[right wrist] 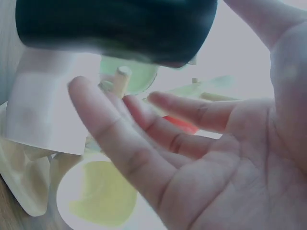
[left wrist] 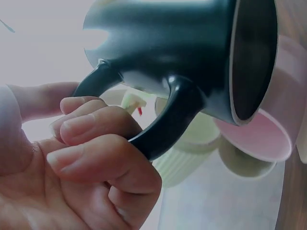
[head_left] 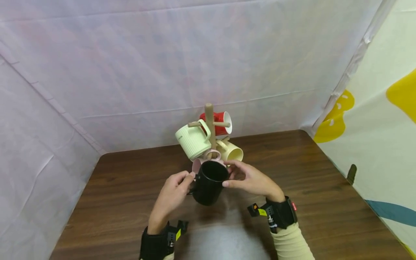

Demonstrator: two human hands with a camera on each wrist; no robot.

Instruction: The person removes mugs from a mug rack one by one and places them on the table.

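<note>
Black mug (head_left: 209, 182) sits centre frame in the head view, held off the counter (head_left: 325, 202), tilted with its mouth facing up and away toward the mug tree (head_left: 209, 124).

Left hand (head_left: 173, 193): fingers curled round the mug's handle; the left wrist view shows the fingers (left wrist: 96, 129) wrapped through the loop of the black handle (left wrist: 172, 120). Gripping.

Right hand (head_left: 253, 180): fingers straight and spread, thumb tip against the mug's right wall near the rim. In the right wrist view the palm is open, fingers (right wrist: 144, 134) extended below the mug body (right wrist: 115, 28). Not curled round anything.

Mug tree stands just behind the black mug, centre of frame. On its pegs: pale green ribbed mug (head_left: 193, 141) on the left, red mug (head_left: 221, 122) at upper right, cream mug (head_left: 232, 151) at lower right, pink mug (head_left: 199, 164) lowest, partly hidden behind the black mug's rim.

White sheeting (head_left: 130, 72) forms the back and left walls.
</note>
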